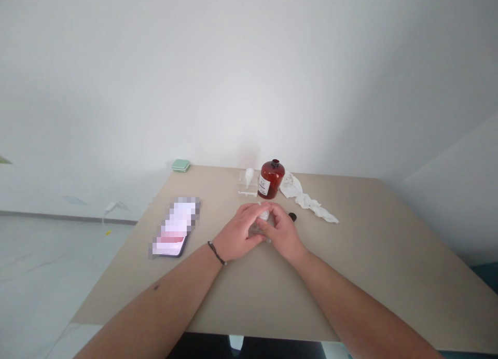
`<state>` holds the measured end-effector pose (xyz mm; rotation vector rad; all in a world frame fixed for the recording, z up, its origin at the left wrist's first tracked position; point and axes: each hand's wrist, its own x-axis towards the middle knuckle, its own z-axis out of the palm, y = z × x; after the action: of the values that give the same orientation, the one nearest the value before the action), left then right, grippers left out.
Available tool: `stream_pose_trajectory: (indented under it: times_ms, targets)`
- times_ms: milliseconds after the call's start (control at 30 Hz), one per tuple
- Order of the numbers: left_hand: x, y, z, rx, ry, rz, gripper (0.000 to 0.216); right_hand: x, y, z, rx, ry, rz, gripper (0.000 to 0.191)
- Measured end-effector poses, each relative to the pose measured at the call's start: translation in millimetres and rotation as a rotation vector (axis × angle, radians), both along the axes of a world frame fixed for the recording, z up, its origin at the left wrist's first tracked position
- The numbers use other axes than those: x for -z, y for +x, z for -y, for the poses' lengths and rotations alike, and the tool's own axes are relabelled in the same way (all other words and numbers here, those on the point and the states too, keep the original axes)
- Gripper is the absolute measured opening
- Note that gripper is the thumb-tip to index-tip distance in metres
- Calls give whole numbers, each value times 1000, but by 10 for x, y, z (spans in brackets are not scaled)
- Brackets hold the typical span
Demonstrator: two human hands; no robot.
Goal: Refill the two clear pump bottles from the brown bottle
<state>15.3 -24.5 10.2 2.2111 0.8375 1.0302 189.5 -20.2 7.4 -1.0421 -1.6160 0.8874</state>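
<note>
Both hands are closed around a clear see-through container (254,228) with a whitish top, low over the middle of the table. My left hand (238,235) wraps its left side, a dark band round the wrist. From the other side my right hand (286,234) grips it, fingers at the whitish top. Much of the container is hidden by the fingers. Just beyond stands a brown-red bottle (272,180) with a white label and an uncapped-looking dark neck. A small black cap (292,217) lies beside my right hand.
Left of the bottle, a white bulb-shaped piece (249,177) rests on a clear tray (241,188). Crumpled white tissue (311,204) trails to the right. A phone (177,226) lies at left, and a green case (181,165) sits at the table's (369,245) back-left corner, near the wall.
</note>
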Motion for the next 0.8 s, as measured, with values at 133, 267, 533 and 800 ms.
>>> stream_pose_trajectory:
  times_ms: [133, 267, 533, 800]
  targets:
    - [-6, -44, -23, 33, 15, 14, 73, 15, 115, -49, -156, -10, -21, 31]
    - [11, -51, -17, 30, 12, 8, 73, 43, 139, -73, -160, 12, -32, 31]
    - [44, -4, 13, -8, -17, 9, 77, -46, 2, -20, -36, 94, 65, 25]
    - [52, -39, -34, 7, -23, 14, 76, -139, 102, 22, -45, 104, 155, 22]
